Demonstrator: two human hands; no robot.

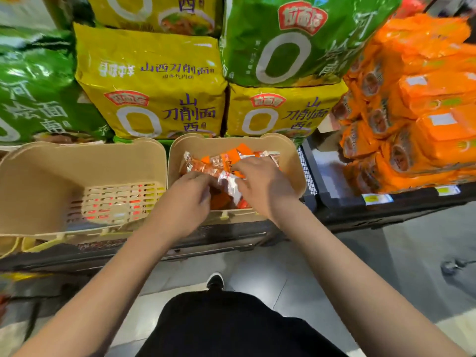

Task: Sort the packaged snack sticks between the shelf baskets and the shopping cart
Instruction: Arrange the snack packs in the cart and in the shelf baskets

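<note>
Two beige shelf baskets stand side by side on a dark shelf. The right basket [293,161] holds a pile of orange and clear packaged snack sticks [219,161]. Both my hands are inside it. My left hand [192,199] has its fingers curled down around sticks at the near left of the pile. My right hand [260,182] lies over the pile's right side, fingers curled on a clear wrapped stick [231,185]. The left basket [51,176] shows only its slotted floor. No shopping cart is in view.
Large yellow noodle bags [154,81] and green noodle bags [296,39] are stacked right behind the baskets. Orange noodle packs [412,112] fill the shelf to the right. My shoe [215,280] stands on the grey floor below the shelf edge.
</note>
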